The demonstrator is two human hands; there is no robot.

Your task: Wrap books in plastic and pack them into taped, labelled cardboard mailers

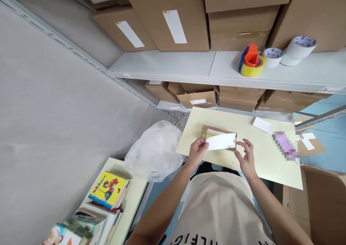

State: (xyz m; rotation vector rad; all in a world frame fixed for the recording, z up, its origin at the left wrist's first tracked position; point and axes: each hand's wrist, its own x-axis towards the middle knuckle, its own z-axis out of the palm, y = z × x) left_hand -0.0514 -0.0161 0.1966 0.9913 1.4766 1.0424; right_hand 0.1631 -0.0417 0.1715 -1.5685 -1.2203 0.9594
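cream worktop (pixel 266 160), white label (pixel 221 141) in left hand (pixel 198 150)

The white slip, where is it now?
The slip is central in the head view, in the left hand, over a brown box on the cream board.

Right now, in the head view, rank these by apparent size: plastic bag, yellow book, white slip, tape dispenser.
1. plastic bag
2. yellow book
3. tape dispenser and white slip look alike. The tape dispenser sits farther back, so I won't rank them.
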